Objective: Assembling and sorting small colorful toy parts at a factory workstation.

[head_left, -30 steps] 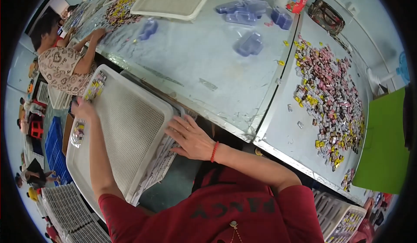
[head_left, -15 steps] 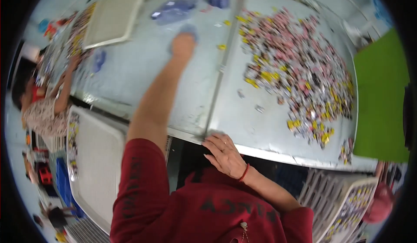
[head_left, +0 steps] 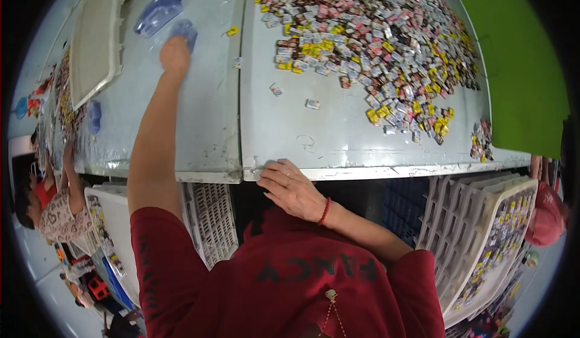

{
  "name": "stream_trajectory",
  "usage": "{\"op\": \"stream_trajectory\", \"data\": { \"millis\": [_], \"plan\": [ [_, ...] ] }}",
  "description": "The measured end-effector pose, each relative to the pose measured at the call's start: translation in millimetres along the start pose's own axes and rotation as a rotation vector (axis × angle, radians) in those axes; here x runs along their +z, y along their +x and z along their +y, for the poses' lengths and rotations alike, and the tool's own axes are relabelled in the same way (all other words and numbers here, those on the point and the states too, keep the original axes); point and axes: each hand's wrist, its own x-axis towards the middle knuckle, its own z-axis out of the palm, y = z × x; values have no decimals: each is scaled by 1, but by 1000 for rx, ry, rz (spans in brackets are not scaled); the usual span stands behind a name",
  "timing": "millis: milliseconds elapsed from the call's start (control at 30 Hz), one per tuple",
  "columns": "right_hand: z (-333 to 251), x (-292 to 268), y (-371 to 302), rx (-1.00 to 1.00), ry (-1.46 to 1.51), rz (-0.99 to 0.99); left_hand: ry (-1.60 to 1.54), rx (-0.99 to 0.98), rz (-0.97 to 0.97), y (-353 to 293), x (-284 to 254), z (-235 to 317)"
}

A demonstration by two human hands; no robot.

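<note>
My left hand (head_left: 175, 55) reaches over the left part of the table, closed on a translucent blue plastic container (head_left: 186, 33); its fingertips are partly hidden. Just beyond lie more blue plastic containers (head_left: 158, 15), clear and moulded. My right hand (head_left: 291, 190) rests on the table's front edge near the seam, fingers stretched out and holding nothing. To its far right spreads a large pile of small wrapped pieces (head_left: 374, 54) in pink, white, brown and yellow. Two loose pieces, one a white wrapped piece (head_left: 312, 104), lie apart from the pile.
A cream tray (head_left: 90, 42) stands at the far left, near another blue container (head_left: 93, 117). A green panel (head_left: 513, 66) borders the right side. Stacked white trays (head_left: 477, 241) stand below right, a white crate (head_left: 211, 217) below left. Co-workers (head_left: 66, 211) are at both sides.
The view has shifted, so the table and pile appear farther left. My left hand keeps hold of the blue container and has come slightly nearer; my right hand stays on the edge.
</note>
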Motion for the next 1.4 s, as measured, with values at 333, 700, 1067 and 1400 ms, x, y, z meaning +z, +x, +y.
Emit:
{"op": "stream_trajectory", "data": {
  "millis": [333, 700, 1067, 1400],
  "plan": [
    [30, -73, -24, 296, -590, 395, -759, -477, -56, 8, 10, -43],
    [80, -79, 0, 548, -849, 216, -648, 100, 197, -65, -137, 80],
    [86, -134, -18, 528, 402, 846, -910, 860, -103, -235, -117, 203],
    [78, -122, -6, 332, -727, 488, -776, 899, 85, -136, -70, 253]
  ]
}}
